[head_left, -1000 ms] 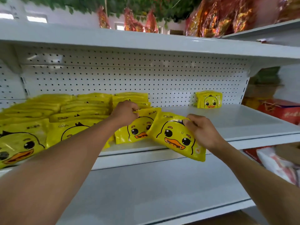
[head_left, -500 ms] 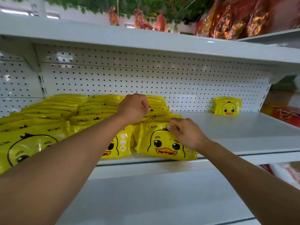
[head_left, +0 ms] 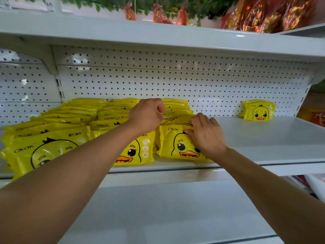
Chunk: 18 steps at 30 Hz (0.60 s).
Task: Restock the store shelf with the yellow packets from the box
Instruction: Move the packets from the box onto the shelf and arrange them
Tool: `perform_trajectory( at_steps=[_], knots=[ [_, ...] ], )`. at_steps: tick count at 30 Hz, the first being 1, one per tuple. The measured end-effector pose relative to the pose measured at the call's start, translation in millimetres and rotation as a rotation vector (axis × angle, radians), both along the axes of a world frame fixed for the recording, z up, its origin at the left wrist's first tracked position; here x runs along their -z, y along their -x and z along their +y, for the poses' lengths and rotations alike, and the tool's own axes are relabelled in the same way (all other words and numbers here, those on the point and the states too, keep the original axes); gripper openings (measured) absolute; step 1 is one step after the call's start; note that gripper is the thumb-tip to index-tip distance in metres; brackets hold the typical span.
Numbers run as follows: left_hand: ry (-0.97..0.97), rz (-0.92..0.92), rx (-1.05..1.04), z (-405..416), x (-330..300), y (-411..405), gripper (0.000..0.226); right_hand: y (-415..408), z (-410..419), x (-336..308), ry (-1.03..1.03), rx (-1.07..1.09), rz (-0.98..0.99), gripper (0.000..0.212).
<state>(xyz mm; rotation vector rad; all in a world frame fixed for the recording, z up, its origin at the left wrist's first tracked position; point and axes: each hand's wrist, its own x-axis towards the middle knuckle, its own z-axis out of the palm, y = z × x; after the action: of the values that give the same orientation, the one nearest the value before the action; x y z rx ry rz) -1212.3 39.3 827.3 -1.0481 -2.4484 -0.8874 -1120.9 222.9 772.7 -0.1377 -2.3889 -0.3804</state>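
Note:
Rows of yellow duck-face packets [head_left: 52,148] fill the left half of the white middle shelf [head_left: 263,138]. My left hand [head_left: 146,116] reaches over the rows, and its curled fingers pinch the top of a packet [head_left: 168,113] in the rightmost row. My right hand [head_left: 206,133] holds the front packet [head_left: 175,147] of that row, which stands upright at the shelf's front edge. The fingers go over its top edge and the thumb lies on its face. One lone packet [head_left: 258,110] leans on the pegboard at the far right. The box is out of view.
A pegboard back wall [head_left: 175,85] closes the shelf. The upper shelf [head_left: 158,37] carries red and gold bags [head_left: 267,13]. A lower shelf [head_left: 167,212] juts out beneath my arms. Red goods [head_left: 318,117] sit on the neighbouring unit at the right.
My right hand brought its packet up from below the shelf edge and stood it at the front of the rightmost row. My left hand moved back over the packets behind it.

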Motion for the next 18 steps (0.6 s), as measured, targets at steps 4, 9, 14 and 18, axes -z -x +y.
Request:
perform_trajectory(
  at_steps=[4,9,14,18],
  knots=[
    [0.022,0.030,0.006,0,-2,-9,0.012,-10,-3,-1,0.124,0.031,-0.061,0.047],
    [0.074,0.053,0.015,12,-5,-22,0.014,-36,1,0,0.293,-0.007,-0.032,0.049],
    [0.070,0.051,0.057,30,-3,-42,0.017,-74,5,4,0.379,-0.027,-0.029,0.060],
    [0.077,0.052,0.106,48,3,-77,0.018,-116,20,17,0.392,-0.022,-0.073,0.055]
  ],
)
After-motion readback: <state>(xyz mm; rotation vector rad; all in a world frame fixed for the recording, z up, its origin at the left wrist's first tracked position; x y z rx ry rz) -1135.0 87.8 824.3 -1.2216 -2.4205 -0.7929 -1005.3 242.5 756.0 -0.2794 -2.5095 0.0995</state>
